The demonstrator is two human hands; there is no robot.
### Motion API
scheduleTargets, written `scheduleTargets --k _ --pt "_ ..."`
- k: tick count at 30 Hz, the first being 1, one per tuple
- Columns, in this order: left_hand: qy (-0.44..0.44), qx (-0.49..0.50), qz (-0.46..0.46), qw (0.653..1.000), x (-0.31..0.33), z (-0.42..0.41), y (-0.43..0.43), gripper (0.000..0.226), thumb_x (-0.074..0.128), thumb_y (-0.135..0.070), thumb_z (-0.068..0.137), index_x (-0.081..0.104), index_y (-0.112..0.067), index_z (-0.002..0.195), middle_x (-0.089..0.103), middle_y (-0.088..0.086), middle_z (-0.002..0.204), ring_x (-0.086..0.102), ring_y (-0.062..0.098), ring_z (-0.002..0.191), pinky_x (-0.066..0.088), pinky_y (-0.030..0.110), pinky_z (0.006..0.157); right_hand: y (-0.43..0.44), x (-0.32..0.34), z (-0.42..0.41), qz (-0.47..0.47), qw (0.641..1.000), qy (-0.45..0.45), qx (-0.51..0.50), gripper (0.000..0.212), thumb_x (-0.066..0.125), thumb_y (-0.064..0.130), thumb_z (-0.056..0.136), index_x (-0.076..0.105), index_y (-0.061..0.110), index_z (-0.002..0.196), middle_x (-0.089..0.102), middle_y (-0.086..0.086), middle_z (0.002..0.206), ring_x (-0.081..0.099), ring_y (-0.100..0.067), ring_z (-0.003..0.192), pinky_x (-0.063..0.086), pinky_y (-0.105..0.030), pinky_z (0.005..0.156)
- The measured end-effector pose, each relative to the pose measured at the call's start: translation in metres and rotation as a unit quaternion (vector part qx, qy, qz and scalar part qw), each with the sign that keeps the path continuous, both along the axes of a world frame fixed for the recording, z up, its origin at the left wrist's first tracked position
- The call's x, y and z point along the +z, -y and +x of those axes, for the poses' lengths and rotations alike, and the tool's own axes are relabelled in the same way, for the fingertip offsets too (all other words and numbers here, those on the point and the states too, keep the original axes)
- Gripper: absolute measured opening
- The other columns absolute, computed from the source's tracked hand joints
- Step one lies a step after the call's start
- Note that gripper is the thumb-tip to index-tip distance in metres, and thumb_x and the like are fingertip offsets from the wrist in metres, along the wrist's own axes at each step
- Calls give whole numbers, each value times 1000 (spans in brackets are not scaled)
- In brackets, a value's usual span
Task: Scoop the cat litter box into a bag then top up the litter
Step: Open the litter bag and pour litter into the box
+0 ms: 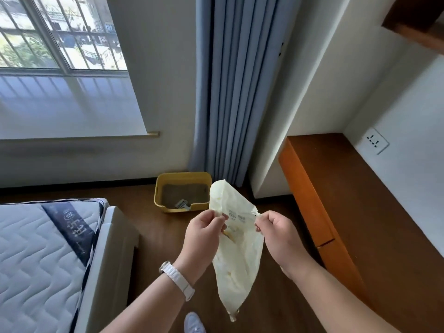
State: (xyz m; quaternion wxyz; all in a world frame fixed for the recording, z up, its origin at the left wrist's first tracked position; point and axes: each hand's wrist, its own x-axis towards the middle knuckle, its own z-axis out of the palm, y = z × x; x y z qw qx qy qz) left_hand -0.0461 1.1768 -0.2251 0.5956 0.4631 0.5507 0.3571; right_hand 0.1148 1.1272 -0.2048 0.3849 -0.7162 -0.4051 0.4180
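Pale yellow plastic bag [236, 248] held up in mid-air in front of the person, hanging limp, bottom end dangling above the floor; its top edges are pinched on either side, left hand [203, 233] curled on the left edge, right hand [276, 234] curled on the right edge, fingers closed on the plastic in both cases. Looks like the mouth is being pulled apart, though whether it is actually open yet can't be told from here. Bag appears empty, nothing weighing it down. Beyond the bag, on the wooden floor [288, 296] against the wall and just beside the blue curtain [223, 92], sits the yellow litter box [158, 188], well apart from the hands. Grey litter inside, a white slotted scoop [181, 204] lying in it at the near edge, untouched. So progress: bag getting readied only; no scooping done as far as visible, top-up not started, and no spare litter supply is in sight. White watch [177, 278] on the left wrist. Mattress [36, 255] on a bed frame at the left, window [60, 32] above it, an orange-brown wooden bench [348, 188] along the right wall with a wall socket [376, 141] above. A slipper toe [193, 323] shows at the bottom edge.
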Motion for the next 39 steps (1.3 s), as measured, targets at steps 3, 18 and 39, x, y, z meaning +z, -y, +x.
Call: scheduleTargets --k 3,18,39 --pt "-2 15 0 1000 1 -8 -22 21 57 -16 94 73 -15 83 65 2 73 58 14 71 50 22 65 -23 0 -6 -7 1000 13 14 28 52 27 93 56 7 74 51 -2 66 47 -14 66 41 -32 61" --pt "-66 130 -44 988 -35 -36 -156 23 55 -15 94 73 -11 79 68 12 77 60 19 72 50 27 67 -200 -55 -9 -22 993 -43 106 25 54 19 93 56 6 71 44 8 55 39 -7 56 36 -27 55" --pt "-97 150 -94 979 -120 -82 -299 24 58 -12 91 57 2 72 54 6 65 47 11 59 39 13 50 -367 -154 -61 -79 982 -4 169 21 54 18 92 57 6 75 47 8 58 38 -2 49 33 -17 47"
